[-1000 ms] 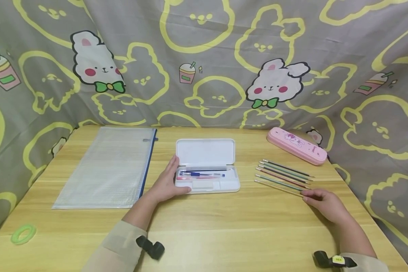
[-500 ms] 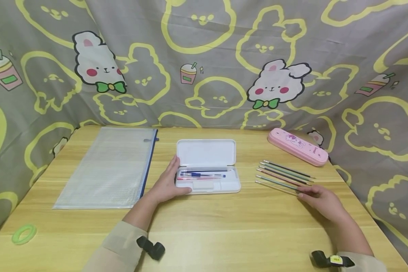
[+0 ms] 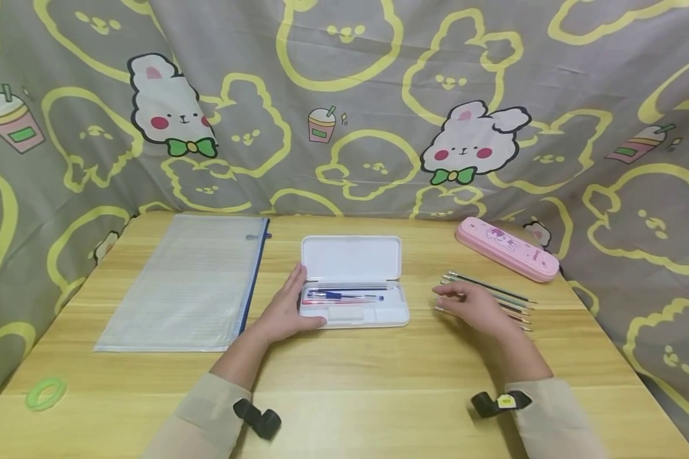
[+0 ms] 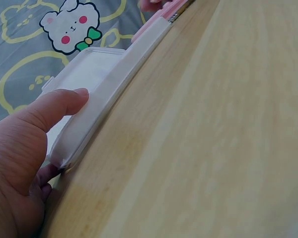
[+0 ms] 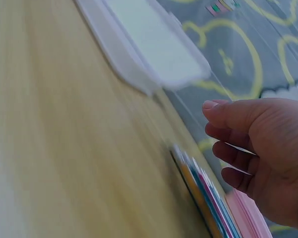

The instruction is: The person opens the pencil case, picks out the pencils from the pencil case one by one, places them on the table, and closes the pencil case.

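Note:
My left hand [image 3: 284, 309] holds the open white pencil case [image 3: 351, 258] at its left end, thumb on the front edge and fingers along the side. Inside the case lie a blue-capped pen [image 3: 334, 295], a dark pencil, a reddish pen and a white block. My right hand [image 3: 473, 308] hovers over the eraser ends of a row of pencils [image 3: 492, 287], hiding part of them. In the right wrist view its fingers [image 5: 233, 153] are loosely bent with nothing between them, and the pencils [image 5: 201, 186] lie below.
A pink pencil case [image 3: 508, 248] lies closed at the back right. To the left is a clear mesh zip bag [image 3: 186, 280] with a blue edge. A green ring [image 3: 45, 393] rests at the front left. A patterned curtain [image 3: 367, 95] hangs behind the table.
My right hand has moved left from the pencils' pointed ends to above their eraser ends. My left hand stays on the white case.

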### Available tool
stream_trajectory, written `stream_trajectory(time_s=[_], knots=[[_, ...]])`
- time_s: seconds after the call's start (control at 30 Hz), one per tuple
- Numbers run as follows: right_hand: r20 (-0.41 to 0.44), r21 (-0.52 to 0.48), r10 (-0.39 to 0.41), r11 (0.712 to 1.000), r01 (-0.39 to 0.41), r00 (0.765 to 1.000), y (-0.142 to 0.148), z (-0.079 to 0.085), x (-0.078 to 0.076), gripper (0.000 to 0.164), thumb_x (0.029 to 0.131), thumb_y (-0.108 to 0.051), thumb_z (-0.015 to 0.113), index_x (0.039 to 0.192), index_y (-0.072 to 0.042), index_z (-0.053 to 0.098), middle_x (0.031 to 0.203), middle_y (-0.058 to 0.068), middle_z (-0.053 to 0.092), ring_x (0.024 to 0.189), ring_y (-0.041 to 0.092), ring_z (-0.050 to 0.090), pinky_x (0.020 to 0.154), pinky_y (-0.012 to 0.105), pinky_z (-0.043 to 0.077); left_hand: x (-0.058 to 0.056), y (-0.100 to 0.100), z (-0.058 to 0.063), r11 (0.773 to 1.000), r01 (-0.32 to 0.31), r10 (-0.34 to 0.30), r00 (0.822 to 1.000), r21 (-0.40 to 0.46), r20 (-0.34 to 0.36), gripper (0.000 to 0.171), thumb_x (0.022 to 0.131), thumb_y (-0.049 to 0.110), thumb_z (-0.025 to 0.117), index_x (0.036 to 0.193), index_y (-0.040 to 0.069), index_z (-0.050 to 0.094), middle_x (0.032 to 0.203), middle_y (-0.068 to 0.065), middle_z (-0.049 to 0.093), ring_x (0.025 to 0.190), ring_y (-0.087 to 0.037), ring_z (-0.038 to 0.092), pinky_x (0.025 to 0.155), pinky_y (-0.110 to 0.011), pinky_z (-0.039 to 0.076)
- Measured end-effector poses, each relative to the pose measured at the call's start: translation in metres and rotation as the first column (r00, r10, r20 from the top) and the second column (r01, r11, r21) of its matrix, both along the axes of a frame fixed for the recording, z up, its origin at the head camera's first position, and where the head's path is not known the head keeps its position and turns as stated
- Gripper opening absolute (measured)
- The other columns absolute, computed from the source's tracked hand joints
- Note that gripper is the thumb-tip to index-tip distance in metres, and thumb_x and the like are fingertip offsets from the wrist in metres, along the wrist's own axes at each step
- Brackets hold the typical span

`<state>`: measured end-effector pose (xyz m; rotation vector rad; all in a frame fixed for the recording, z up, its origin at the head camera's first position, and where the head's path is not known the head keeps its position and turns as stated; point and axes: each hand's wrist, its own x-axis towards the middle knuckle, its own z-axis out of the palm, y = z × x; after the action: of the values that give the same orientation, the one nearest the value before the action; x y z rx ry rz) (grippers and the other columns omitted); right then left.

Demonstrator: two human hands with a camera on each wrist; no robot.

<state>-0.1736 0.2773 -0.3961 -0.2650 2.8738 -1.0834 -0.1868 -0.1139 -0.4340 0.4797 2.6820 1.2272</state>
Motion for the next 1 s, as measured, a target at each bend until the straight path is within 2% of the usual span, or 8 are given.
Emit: stream_trajectory(time_s=[0.17, 0.27, 0.4, 0.53, 0.63, 0.8, 1.0], knots=[[-0.008, -0.027, 0.060, 0.998, -0.060, 0.998, -0.033, 0.001, -0.014, 0.027, 0.091, -0.016, 0.068, 0.115, -0.005, 0.071, 0.113, 0.018, 0.069, 0.078, 0.016, 0.056, 0.063, 0.025, 0.048, 0.000, 0.001, 0.000, 1.000, -0.002, 0.002, 1.000, 0.001, 0.007, 0.121, 0.073, 0.042, 0.082, 0.158, 0.008, 0.004, 0.167, -0.007, -0.006, 0.152, -0.036, 0.006, 0.122, -0.056, 0.015], [0.000, -0.040, 0.077, 0.996, -0.077, 0.997, -0.048, 0.000, -0.021, 0.026, 0.090, -0.017, 0.068, 0.114, -0.005, 0.072, 0.114, 0.018, 0.069, 0.080, 0.018, 0.056, 0.064, 0.026, 0.047, 0.000, 0.001, 0.001, 1.000, -0.004, 0.004, 1.000, 0.005, 0.008, 0.121, 0.072, 0.041, 0.083, 0.158, 0.009, 0.004, 0.167, -0.006, -0.006, 0.153, -0.035, 0.006, 0.122, -0.056, 0.015], [0.018, -0.058, 0.100, 0.993, -0.098, 0.995, -0.064, -0.003, -0.027, 0.025, 0.091, -0.016, 0.067, 0.113, -0.007, 0.072, 0.119, 0.017, 0.069, 0.097, 0.024, 0.060, 0.081, 0.034, 0.050, 0.000, 0.001, 0.001, 1.000, -0.007, 0.007, 1.000, -0.002, 0.007, 0.121, 0.072, 0.040, 0.082, 0.158, 0.008, 0.004, 0.167, -0.006, -0.006, 0.153, -0.035, 0.005, 0.122, -0.056, 0.015], [0.024, -0.052, 0.132, 0.990, -0.130, 0.991, -0.074, -0.006, -0.030, 0.023, 0.090, -0.012, 0.067, 0.112, -0.007, 0.073, 0.121, 0.017, 0.069, 0.113, 0.031, 0.059, 0.099, 0.049, 0.047, 0.001, 0.001, 0.001, 1.000, -0.010, 0.010, 1.000, -0.001, 0.012, 0.121, 0.072, 0.040, 0.082, 0.158, 0.009, 0.004, 0.167, -0.006, -0.006, 0.153, -0.035, 0.005, 0.122, -0.055, 0.014], [0.037, -0.011, 0.130, 0.992, -0.130, 0.991, -0.078, -0.007, -0.033, 0.024, 0.090, -0.012, 0.068, 0.112, -0.007, 0.073, 0.120, 0.018, 0.068, 0.113, 0.033, 0.059, 0.101, 0.053, 0.045, 0.001, 0.002, 0.002, 1.000, -0.009, 0.009, 1.000, 0.008, 0.013, 0.121, 0.072, 0.040, 0.082, 0.158, 0.009, 0.004, 0.167, -0.006, -0.006, 0.153, -0.035, 0.005, 0.122, -0.055, 0.014], [0.063, 0.083, 0.103, 0.991, -0.108, 0.993, -0.082, -0.008, -0.036, 0.027, 0.090, -0.017, 0.068, 0.115, -0.010, 0.073, 0.122, 0.018, 0.066, 0.113, 0.033, 0.058, 0.102, 0.053, 0.044, 0.001, 0.002, 0.002, 1.000, -0.008, 0.007, 1.000, 0.013, 0.012, 0.120, 0.072, 0.040, 0.082, 0.158, 0.009, 0.004, 0.167, -0.006, -0.006, 0.153, -0.035, 0.005, 0.122, -0.055, 0.015], [0.059, 0.120, 0.121, 0.985, -0.127, 0.991, -0.087, -0.008, -0.039, 0.027, 0.090, -0.016, 0.068, 0.116, -0.011, 0.073, 0.122, 0.016, 0.068, 0.116, 0.033, 0.060, 0.103, 0.052, 0.045, 0.000, 0.001, 0.001, 1.000, -0.007, 0.007, 1.000, 0.008, 0.008, 0.121, 0.072, 0.041, 0.082, 0.158, 0.009, 0.004, 0.167, -0.006, -0.006, 0.153, -0.035, 0.005, 0.122, -0.055, 0.015]])
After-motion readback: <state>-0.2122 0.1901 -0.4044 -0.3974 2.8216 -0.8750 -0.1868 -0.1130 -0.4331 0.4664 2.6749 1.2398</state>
